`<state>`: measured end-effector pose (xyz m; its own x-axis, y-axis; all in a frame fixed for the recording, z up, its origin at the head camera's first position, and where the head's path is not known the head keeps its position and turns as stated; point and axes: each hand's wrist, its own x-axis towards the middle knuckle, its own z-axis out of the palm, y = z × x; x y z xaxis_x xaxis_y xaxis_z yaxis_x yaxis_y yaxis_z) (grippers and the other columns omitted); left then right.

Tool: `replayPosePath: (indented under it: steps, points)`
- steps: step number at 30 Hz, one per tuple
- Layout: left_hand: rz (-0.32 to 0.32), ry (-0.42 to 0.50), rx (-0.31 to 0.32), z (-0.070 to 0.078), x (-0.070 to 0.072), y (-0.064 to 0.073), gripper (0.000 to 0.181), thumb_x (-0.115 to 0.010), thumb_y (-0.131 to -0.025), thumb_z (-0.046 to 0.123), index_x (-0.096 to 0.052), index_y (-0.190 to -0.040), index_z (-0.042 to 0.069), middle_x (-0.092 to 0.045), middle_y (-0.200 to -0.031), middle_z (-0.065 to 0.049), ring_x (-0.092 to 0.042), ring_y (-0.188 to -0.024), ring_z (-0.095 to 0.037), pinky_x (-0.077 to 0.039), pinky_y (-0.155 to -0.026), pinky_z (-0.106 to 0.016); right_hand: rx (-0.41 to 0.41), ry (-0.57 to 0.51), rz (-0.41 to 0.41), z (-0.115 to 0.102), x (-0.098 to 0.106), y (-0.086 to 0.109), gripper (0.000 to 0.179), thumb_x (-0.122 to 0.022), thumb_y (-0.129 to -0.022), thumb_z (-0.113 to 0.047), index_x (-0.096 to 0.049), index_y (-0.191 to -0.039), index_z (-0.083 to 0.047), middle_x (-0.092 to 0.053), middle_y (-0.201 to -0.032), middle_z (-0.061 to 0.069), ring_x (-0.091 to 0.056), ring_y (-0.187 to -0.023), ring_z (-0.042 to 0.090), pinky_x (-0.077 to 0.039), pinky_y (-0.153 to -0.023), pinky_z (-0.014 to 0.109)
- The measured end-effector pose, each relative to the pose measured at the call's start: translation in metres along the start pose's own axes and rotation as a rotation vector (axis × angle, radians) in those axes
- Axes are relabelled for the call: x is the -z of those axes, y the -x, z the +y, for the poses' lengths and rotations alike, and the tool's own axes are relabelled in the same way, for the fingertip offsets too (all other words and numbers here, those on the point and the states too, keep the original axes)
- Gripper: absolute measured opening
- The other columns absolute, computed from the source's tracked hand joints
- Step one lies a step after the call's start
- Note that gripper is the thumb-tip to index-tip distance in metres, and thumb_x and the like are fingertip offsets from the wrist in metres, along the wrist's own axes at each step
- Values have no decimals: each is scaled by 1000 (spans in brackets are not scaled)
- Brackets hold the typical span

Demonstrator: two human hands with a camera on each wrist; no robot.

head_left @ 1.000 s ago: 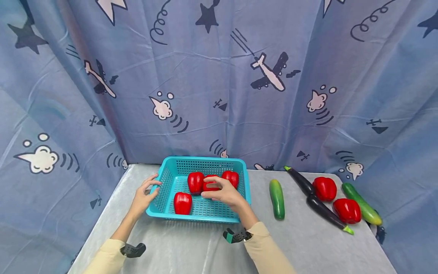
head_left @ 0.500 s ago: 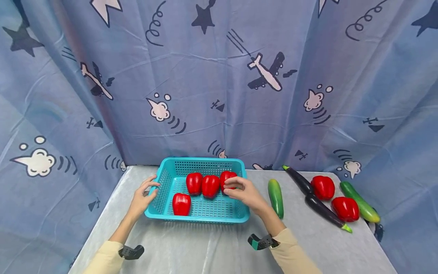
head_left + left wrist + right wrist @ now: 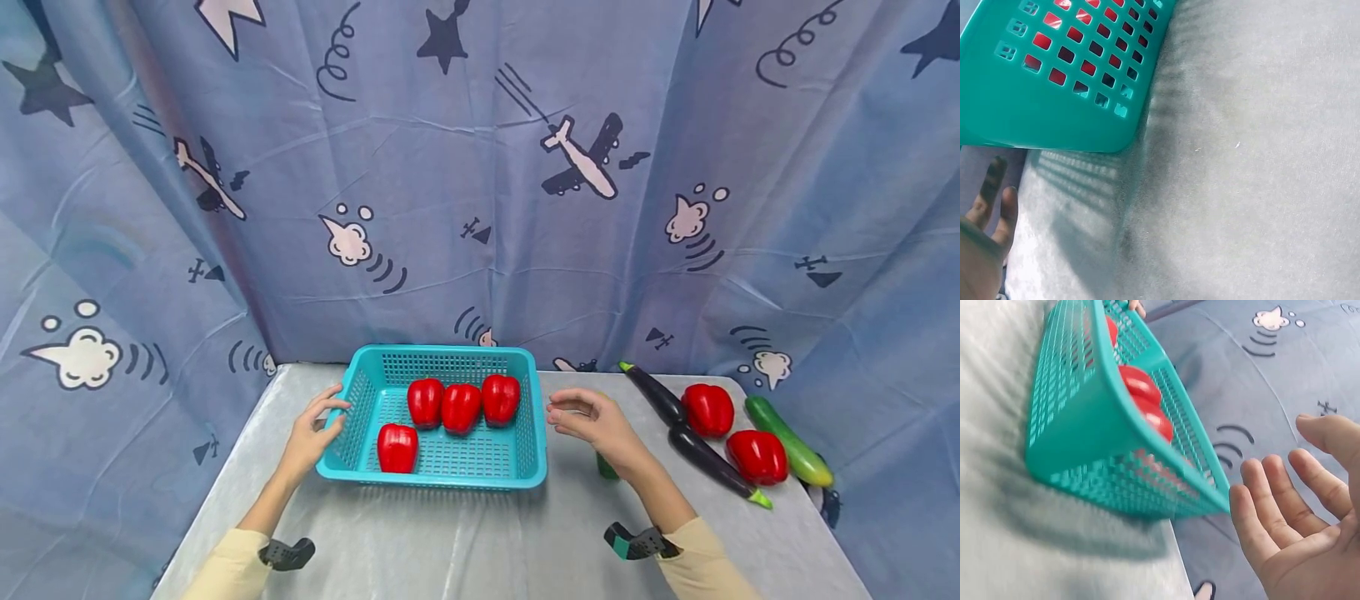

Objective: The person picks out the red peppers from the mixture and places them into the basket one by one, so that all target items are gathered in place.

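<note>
A turquoise plastic basket [image 3: 480, 482] holds several red bell peppers; three, including one bell pepper [image 3: 461, 409], sit in a row toward the back right, and another bell pepper [image 3: 397, 448] lies at the front left. My left hand [image 3: 306, 437] is beside the basket's left rim, fingers loosely bent and holding nothing; the left wrist view shows its fingers [image 3: 988, 194] just off the basket wall. Just outside the right rim hovers my right hand [image 3: 600, 427], its fingers relaxed and nothing in them. It covers most of a green cucumber [image 3: 606, 468] on the table.
On the right of the table [image 3: 420, 542] lie two dark eggplants, one eggplant [image 3: 716, 467] nearer the front, two more red bell peppers [image 3: 757, 458], and a second cucumber [image 3: 791, 443] along the edge. A blue patterned curtain [image 3: 420, 200] hangs right behind the table.
My right hand has moved right, from over the peppers in the basket to outside its right rim. The left hand stays by the left rim, and the peppers keep their places.
</note>
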<state>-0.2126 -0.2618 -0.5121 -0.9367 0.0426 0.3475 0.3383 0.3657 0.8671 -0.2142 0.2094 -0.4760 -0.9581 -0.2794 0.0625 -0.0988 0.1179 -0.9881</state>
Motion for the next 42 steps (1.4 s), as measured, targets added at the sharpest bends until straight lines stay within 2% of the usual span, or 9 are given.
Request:
replayPosePath:
  steps: [8, 15, 19, 23, 27, 31, 35, 38, 42]
  points:
    - [-2, -2, -3, 0, 0, 1, 18, -61, -95, -12, -65, -113, -12, -43, -148, -32, -38, -136, -49, -46, -90, -44, -17, 0, 30, 19, 38, 24, 40, -68, -100, -13, -55, -129, 10, -64, -121, 23, -66, -110, 38, -54, -88, 37]
    - [1, 5, -7, -3, 0, 1, 18, -61, -95, -12, -66, -113, -11, -43, -148, -31, -38, -137, -48, -46, -92, -46, -34, 13, 54, 26, 74, 50, 39, -63, -103, -12, -53, -132, 12, -67, -118, 16, -70, -104, 25, -54, -88, 37]
    - [1, 6, -7, -3, 0, 1, 18, -61, -95, -11, -66, -113, -11, -43, -148, -30, -38, -137, -48, -46, -92, -39, -21, 2, 66, 32, 95, 64, 34, -59, -104, -7, -53, -132, 10, -69, -117, 8, -71, -103, 21, -54, -85, 34]
    - [0, 10, -5, -3, 0, 1, 18, -61, -95, -12, -65, -113, -13, -43, -148, -29, -37, -137, -48, -44, -90, -31, -72, 26, 122, 35, 113, 79, 33, -62, -103, -10, -56, -133, 3, -70, -115, 3, -71, -101, 18, -55, -83, 31]
    - [-4, 6, 0, -2, 1, 0, 19, -60, -96, -11, -65, -114, -14, -43, -149, -30, -37, -137, -49, -45, -90, -35, -129, 64, 160, 37, 130, 91, 35, -64, -102, -15, -57, -134, -1, -71, -114, -2, -71, -100, 15, -55, -81, 28]
    - [-6, -9, 7, -1, 1, 0, 19, -60, -96, -11, -65, -114, -12, -43, -149, -29, -38, -137, -48, -46, -91, -43, -111, 43, 178, 40, 147, 101, 36, -63, -102, -10, -54, -134, 5, -71, -113, -4, -71, -99, 14, -56, -80, 29]
    - [-7, -12, 8, 0, 1, 0, 18, -61, -96, -11, -65, -114, -12, -43, -149, -29, -38, -137, -48, -45, -91, -43, -57, 52, 217, 42, 163, 108, 35, -64, -101, -6, -55, -132, 8, -71, -110, -6, -71, -97, 11, -56, -78, 29]
    - [-11, -8, 5, -1, 1, 0, 19, -61, -96, -11, -65, -114, -13, -43, -148, -30, -38, -137, -48, -45, -91, -40, -39, 68, 252, 42, 176, 113, 30, -64, -100, -4, -59, -129, 3, -71, -108, -8, -70, -96, 8, -56, -77, 27]
    - [-11, -2, 1, -2, 1, -1, 19, -60, -96, -11, -65, -114, -13, -42, -148, -31, -37, -137, -49, -44, -90, -34, -60, 104, 318, 45, 191, 116, 25, -67, -99, -6, -69, -122, -14, -71, -106, -11, -69, -92, 4, -55, -75, 23]
